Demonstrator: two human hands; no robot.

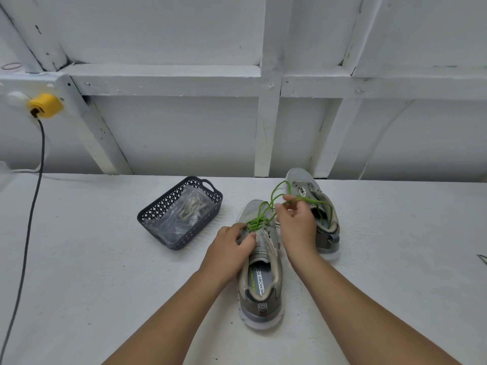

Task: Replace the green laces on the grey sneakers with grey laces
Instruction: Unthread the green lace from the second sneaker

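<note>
Two grey sneakers stand on the white table. The near sneaker (261, 280) points away from me, with a green lace (259, 219) still threaded through its front eyelets. My left hand (232, 246) grips the upper of this shoe at its left side. My right hand (296, 219) pinches loose loops of the green lace and holds them up above the shoe. The far sneaker (315, 206) lies behind my right hand, partly hidden by it. Grey laces in a clear bag (189, 206) lie inside a dark basket.
The dark plastic basket (181, 242) sits left of the shoes. A grey cable (29, 222) runs down the left side from a yellow plug (45, 105) on the white wall. A white framed wall rises behind the table.
</note>
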